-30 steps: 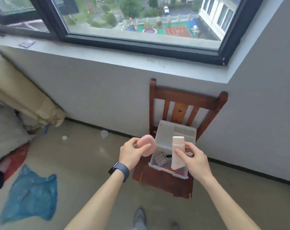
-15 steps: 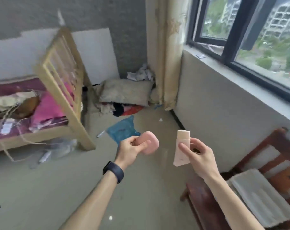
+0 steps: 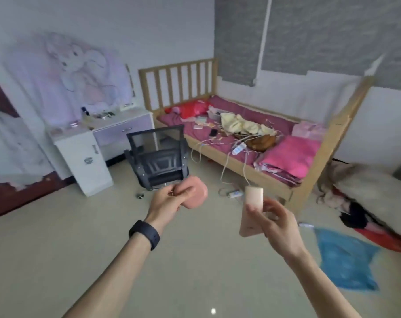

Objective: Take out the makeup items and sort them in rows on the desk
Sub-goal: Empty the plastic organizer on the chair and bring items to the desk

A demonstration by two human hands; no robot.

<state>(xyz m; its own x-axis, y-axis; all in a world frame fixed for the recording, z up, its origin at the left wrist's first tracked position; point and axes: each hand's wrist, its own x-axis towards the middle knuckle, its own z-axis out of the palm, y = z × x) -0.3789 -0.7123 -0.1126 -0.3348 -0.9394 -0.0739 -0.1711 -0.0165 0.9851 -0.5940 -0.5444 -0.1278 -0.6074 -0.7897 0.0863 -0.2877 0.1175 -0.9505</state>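
Gripping one rounded pink case (image 3: 198, 195), the left hand (image 3: 167, 200) has its fingers curled round it. The right hand (image 3: 275, 219) pinches one pale tube (image 3: 253, 200) between thumb and fingers, cap upward. Both items are in the air, well apart from the desk (image 3: 80, 157). A black chair (image 3: 159, 161) stands just in front of the desk. To carry well, I think the person should pass beside it and hold both firmly. On the desk the small things are too blurred to count.
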